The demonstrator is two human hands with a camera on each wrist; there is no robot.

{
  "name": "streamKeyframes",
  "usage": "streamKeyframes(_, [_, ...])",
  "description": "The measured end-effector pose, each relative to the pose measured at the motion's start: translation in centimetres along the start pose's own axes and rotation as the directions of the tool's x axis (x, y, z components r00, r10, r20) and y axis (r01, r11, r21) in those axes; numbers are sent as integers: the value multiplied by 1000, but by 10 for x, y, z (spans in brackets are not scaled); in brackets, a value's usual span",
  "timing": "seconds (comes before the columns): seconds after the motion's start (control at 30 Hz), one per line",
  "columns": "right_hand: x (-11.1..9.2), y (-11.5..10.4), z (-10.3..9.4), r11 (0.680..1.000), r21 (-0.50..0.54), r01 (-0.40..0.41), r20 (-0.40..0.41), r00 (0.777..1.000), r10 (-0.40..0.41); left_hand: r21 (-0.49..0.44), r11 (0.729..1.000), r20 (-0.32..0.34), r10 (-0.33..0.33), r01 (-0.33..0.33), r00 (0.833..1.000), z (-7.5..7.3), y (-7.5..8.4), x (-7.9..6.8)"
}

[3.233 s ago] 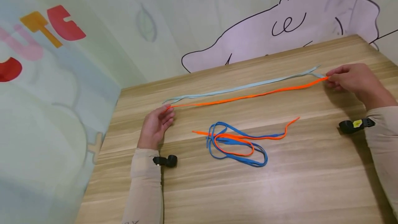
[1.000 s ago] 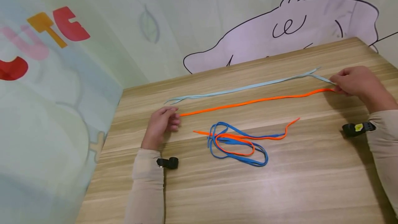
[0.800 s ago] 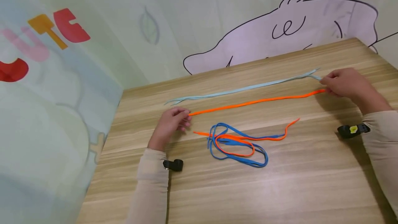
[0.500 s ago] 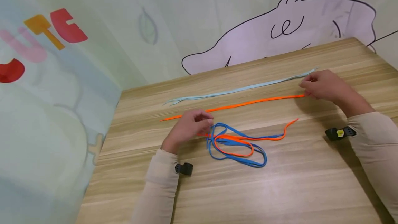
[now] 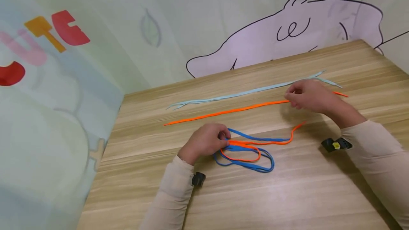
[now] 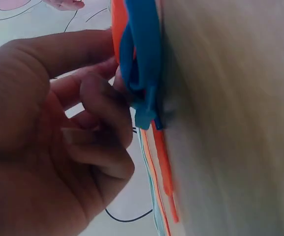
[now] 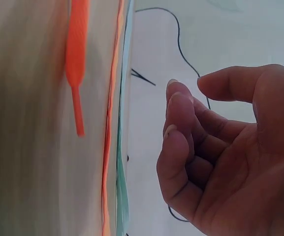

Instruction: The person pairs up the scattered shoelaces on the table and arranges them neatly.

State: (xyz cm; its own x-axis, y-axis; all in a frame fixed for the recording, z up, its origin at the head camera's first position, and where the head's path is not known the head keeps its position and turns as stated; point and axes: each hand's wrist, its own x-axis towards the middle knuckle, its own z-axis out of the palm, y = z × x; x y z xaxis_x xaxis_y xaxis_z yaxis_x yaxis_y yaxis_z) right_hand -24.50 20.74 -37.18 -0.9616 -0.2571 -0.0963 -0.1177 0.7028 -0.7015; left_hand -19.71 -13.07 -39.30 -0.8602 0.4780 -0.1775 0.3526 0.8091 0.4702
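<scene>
A blue shoelace (image 5: 262, 168) and an orange shoelace (image 5: 245, 159) lie tangled in loops on the wooden table. My left hand (image 5: 207, 139) is over their left end, fingers curled and fingertips right at the laces; I cannot tell whether it pinches them. In the left wrist view, the thumb and index finger reach behind the blue lace (image 6: 144, 49). A second orange lace (image 5: 223, 112) lies stretched out straight. Above its right part is my right hand (image 5: 310, 95), loosely curled; the right wrist view shows a gap between thumb and fingers, with nothing held.
Light blue laces (image 5: 243, 92) lie stretched out behind the straight orange lace, their ends forked. The wooden table (image 5: 287, 194) meets a wall (image 5: 166, 17) with printed drawings at the back and left.
Both hands have let go of the straight orange lace, now lying nearer me than before. The left hand has moved right to the tangled laces; the right hand has slid left along the orange lace.
</scene>
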Motion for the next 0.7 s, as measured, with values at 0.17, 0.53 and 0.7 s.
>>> streamKeyframes(0.17, [0, -9, 11, 999, -28, 41, 31, 999, -40, -19, 1000, 18, -1, 1, 1000, -1, -1, -3])
streamKeyframes(0.53, [-10, -26, 32, 992, 75, 97, 117, 988, -106, -122, 992, -11, 42, -43, 999, -4, 0, -2])
streamKeyframes(0.7, [-14, -37, 45, 985, 120, 126, 179, 973, -146, -240, 968, -79, 52, -69, 996, -4, -1, -3])
